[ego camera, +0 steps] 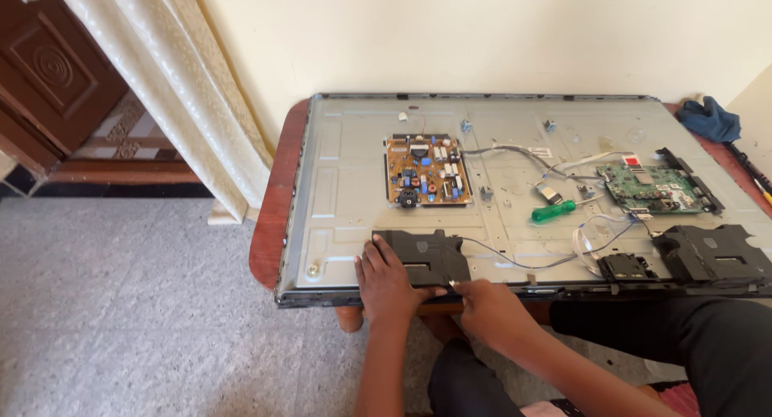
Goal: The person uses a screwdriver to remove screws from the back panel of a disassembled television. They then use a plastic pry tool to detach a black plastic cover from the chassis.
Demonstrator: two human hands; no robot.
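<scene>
A flat television lies face down with its grey metal back panel (346,184) bared, resting on a reddish wooden table (273,216). My left hand (386,282) lies on the left black speaker box (430,256) at the panel's near edge, fingers spread over its left side. My right hand (486,300) pinches something small at that speaker's right corner, where a thin wire (515,260) leaves it; what it grips is too small to make out.
A brown power board (426,172) and a green main board (655,188) are mounted on the panel. A green-handled screwdriver (553,211) lies between them. Another black speaker (712,254) sits at the right. A blue cloth (709,118) lies far right. A curtain (185,95) hangs left.
</scene>
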